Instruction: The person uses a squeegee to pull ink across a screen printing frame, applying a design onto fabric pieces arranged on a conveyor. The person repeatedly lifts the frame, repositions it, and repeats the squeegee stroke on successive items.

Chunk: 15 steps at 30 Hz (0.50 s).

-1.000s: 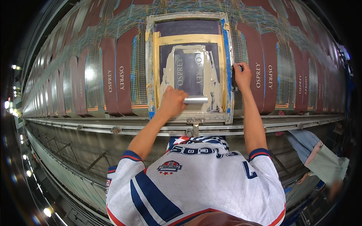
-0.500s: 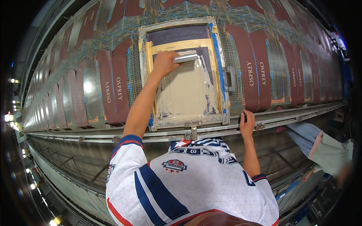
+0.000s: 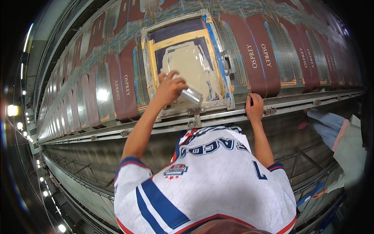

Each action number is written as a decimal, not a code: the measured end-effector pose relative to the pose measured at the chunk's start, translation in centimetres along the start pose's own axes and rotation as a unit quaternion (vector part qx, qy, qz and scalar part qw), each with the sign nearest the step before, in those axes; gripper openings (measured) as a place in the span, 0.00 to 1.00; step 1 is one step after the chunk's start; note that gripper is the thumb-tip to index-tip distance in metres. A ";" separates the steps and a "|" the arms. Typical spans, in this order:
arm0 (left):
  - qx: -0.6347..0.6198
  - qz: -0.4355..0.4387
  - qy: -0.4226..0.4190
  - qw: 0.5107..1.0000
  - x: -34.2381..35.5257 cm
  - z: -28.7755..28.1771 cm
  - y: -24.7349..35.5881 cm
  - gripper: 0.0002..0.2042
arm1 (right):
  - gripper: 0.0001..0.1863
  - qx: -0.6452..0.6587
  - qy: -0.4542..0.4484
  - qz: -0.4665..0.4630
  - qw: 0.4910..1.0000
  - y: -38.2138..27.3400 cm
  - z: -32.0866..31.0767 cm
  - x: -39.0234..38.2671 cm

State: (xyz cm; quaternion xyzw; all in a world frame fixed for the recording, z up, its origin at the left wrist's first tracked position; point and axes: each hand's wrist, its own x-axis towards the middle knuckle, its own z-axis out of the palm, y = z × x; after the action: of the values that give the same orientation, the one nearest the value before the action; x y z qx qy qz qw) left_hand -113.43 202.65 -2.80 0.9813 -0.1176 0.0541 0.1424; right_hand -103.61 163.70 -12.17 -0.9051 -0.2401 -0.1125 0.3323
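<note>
My left hand (image 3: 170,88) is closed on a silver metal squeegee (image 3: 191,95), tilted over the near part of a printing screen frame (image 3: 147,64). Cream-coloured ink (image 3: 185,60) covers much of the mesh, bordered by yellowish tape and dark purple strips. Blue tape runs along the frame's right side, where a metal handle (image 3: 226,62) sticks out. My right hand (image 3: 254,109) rests by the table's metal edge rail (image 3: 218,116), to the right of the frame. Its fingers are curled round a small black thing, mostly hidden.
Maroon fabric pieces (image 3: 255,58) with pale lettering lie in rows along the long table, both sides of the frame. Metal stops (image 3: 270,111) sit on the rail. At the far right another person (image 3: 346,144) in a light top stands beside the table, partly blurred.
My left hand has drawn the squeegee from the frame's far part toward me, turning its handle. Ink now spreads in the far part. My right hand stays by the rail; the view has tilted.
</note>
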 end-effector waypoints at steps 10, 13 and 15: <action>-0.055 0.104 -0.108 0.987 4.5 3.0 -1.4 0.16 | 0.07 0.017 0.011 0.028 0.999 0.4 -0.2 -0.5; 0.000 0.016 -0.095 0.995 0.6 0.9 -2.2 0.10 | 0.07 0.012 0.002 0.030 0.999 -0.2 -0.1 -0.4; -0.028 -0.151 -0.076 0.985 -1.7 -0.2 -1.0 0.08 | 0.07 0.005 -0.008 0.024 1.000 -0.2 0.2 -0.3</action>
State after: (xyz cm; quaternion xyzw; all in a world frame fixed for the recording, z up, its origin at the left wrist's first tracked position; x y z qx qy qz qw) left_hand -114.82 203.97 -3.12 0.9847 0.0201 -0.0461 0.1669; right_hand -104.01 163.85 -12.28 -0.9097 -0.2221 -0.0959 0.3376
